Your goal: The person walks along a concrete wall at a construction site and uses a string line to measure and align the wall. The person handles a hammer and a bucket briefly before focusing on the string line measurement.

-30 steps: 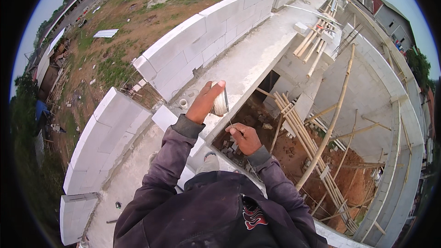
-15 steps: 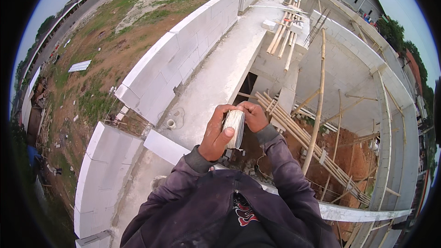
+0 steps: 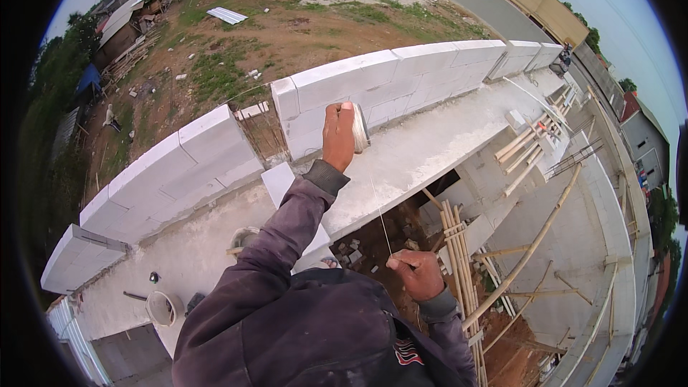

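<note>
My left hand [image 3: 337, 137] is raised over the ledge, in front of the white block wall. Its fingers close around a spool of pale string [image 3: 360, 131], which is partly hidden behind them. Lower and to the right, my right hand [image 3: 419, 274] pinches a thin string [image 3: 380, 216] between thumb and fingers. That strand runs taut, slanting up from the right hand toward the spool. Its upper stretch is too fine to follow all the way.
Beyond the concrete ledge [image 3: 423, 161] stands a white block wall [image 3: 401, 86] with a gap. On the right, a deep opening holds bamboo poles [image 3: 459, 265]; more poles [image 3: 527, 145] lie on the far ledge. A bucket [image 3: 163, 308] stands at lower left.
My hands, together on the spool before, have moved apart: the left up with the spool, the right down with the string end. The view has turned left.
</note>
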The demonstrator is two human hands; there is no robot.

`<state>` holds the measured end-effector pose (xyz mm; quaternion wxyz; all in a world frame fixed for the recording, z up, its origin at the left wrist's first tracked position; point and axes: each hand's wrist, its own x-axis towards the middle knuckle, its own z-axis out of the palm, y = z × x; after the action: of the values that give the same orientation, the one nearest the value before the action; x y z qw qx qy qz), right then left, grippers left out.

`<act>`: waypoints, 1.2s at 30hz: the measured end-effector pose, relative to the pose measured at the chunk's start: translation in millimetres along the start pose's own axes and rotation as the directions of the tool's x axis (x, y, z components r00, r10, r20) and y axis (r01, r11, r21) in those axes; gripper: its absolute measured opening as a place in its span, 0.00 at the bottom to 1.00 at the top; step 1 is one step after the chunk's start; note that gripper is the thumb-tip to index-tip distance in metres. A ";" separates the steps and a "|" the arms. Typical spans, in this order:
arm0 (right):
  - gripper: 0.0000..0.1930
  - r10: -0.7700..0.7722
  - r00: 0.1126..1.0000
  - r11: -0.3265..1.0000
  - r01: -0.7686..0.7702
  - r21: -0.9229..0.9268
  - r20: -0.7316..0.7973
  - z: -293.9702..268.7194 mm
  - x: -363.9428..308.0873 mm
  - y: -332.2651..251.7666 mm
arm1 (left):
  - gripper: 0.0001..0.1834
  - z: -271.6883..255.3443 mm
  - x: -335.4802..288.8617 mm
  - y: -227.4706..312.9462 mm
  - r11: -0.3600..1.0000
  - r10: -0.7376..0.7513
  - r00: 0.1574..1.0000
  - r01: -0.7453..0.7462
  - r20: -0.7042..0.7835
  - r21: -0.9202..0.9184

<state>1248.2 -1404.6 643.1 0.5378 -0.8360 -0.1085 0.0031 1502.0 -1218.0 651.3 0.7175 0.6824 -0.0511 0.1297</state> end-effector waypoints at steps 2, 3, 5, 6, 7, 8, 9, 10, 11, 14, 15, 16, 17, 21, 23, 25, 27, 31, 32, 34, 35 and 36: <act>0.08 -0.080 0.995 0.991 0.086 -0.101 0.060 -24.3 5.5 -29.9 | 0.24 2.2 -26.4 -8.4 0.881 0.329 0.944 -0.313 0.018 0.355; 0.08 -0.061 0.998 0.980 0.057 -0.191 -0.019 -43.3 11.1 -43.9 | 0.25 4.3 -49.3 -6.6 0.867 0.333 0.934 -0.359 0.132 0.346; 0.08 -0.265 0.891 0.949 0.173 -0.262 -0.370 -74.6 35.4 -57.3 | 0.24 5.0 -105.9 9.8 0.868 0.278 0.866 -0.412 0.416 0.276; 0.09 -0.277 0.892 0.956 0.217 -0.199 -0.357 -92.3 57.0 -57.2 | 0.25 4.6 -131.7 21.6 0.911 0.244 0.794 -0.385 0.557 0.150; 0.11 -0.206 0.892 0.973 0.143 -0.183 -0.402 -99.3 76.8 -53.6 | 0.25 5.5 -150.2 34.2 0.926 0.315 0.726 -0.377 0.612 -0.029; 0.11 -0.132 0.947 0.991 0.122 -0.050 -0.294 -89.8 88.9 -44.8 | 0.25 6.6 -160.1 46.1 0.950 0.288 0.717 -0.296 0.635 -0.097; 0.12 -0.016 0.964 0.999 0.027 0.036 -0.265 -71.5 97.2 -34.5 | 0.26 5.8 -163.9 56.9 0.945 0.326 0.724 -0.248 0.608 -0.212; 0.12 0.115 0.954 0.990 -0.088 0.110 -0.276 -51.9 103.1 -26.3 | 0.26 2.5 -159.3 64.9 0.949 0.316 0.780 -0.256 0.540 -0.185; 0.12 -0.025 0.962 0.980 0.077 0.183 -0.271 -19.0 99.5 -15.4 | 0.25 -1.5 -150.3 70.1 0.945 0.326 0.831 -0.278 0.452 -0.170; 0.13 0.036 0.978 0.996 -0.053 0.076 0.205 12.1 67.2 -23.1 | 0.25 -23.0 -120.0 70.3 0.934 0.281 0.925 -0.325 0.257 0.150; 0.14 -0.006 0.977 0.998 -0.006 0.055 0.213 2.7 61.8 -32.0 | 0.24 -29.7 -116.9 67.7 0.900 0.306 0.934 -0.347 0.185 0.265; 0.14 -0.018 0.975 1.000 0.017 0.005 0.223 -6.7 56.9 -41.6 | 0.24 -35.7 -119.3 64.6 0.876 0.288 0.932 -0.350 0.222 0.332; 0.15 -0.018 0.952 0.996 0.042 -0.072 0.305 -21.1 60.1 -50.2 | 0.23 -39.0 -126.2 62.5 0.891 0.204 0.902 -0.331 0.380 0.309; 0.17 -0.018 0.998 0.990 0.027 0.141 -0.065 -28.7 86.6 -48.6 | 0.24 -30.7 -158.3 63.4 0.926 0.319 0.748 -0.377 0.583 -0.023; 0.17 -0.247 0.937 0.956 0.277 0.096 -0.246 2.9 85.9 -29.7 | 0.24 -25.2 -156.1 67.2 0.928 0.349 0.792 -0.368 0.501 -0.066; 0.15 -0.266 0.964 0.952 0.260 -0.162 -0.017 17.8 73.5 -18.8 | 0.25 -28.8 -139.7 69.1 0.928 0.343 0.881 -0.371 0.327 0.027; 0.15 0.116 0.950 0.971 -0.171 0.170 0.291 16.4 60.6 -19.5 | 0.24 -40.4 -128.2 70.7 0.887 0.245 0.913 -0.346 0.325 0.304; 0.17 -0.014 0.988 0.953 0.060 0.296 -0.155 -12.3 62.6 -33.0 | 0.25 -52.0 -150.0 70.4 0.948 0.011 0.706 -0.233 0.708 0.217; 0.17 0.051 0.995 0.958 -0.023 0.286 -0.091 -11.7 67.6 -30.1 | 0.25 -48.3 -157.9 68.9 0.966 0.180 0.709 -0.258 0.682 0.013; 0.16 0.094 0.984 0.961 -0.051 0.272 -0.148 1.2 71.0 -16.2 | 0.25 -40.1 -159.9 63.4 0.960 0.273 0.772 -0.260 0.574 -0.107; 0.16 0.044 0.996 0.983 -0.029 0.181 -0.080 16.9 63.6 -5.7 | 0.24 -37.3 -156.0 59.7 0.959 0.280 0.834 -0.271 0.475 -0.090; 0.15 0.031 0.999 0.983 -0.036 0.182 0.031 24.2 57.6 4.6 | 0.24 -35.3 -148.3 55.7 0.950 0.305 0.866 -0.304 0.396 -0.065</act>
<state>1302.3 -1374.1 635.2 0.6106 -0.7847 -0.1011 0.0336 1341.6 -1198.2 665.8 0.6624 0.6776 -0.3039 0.0986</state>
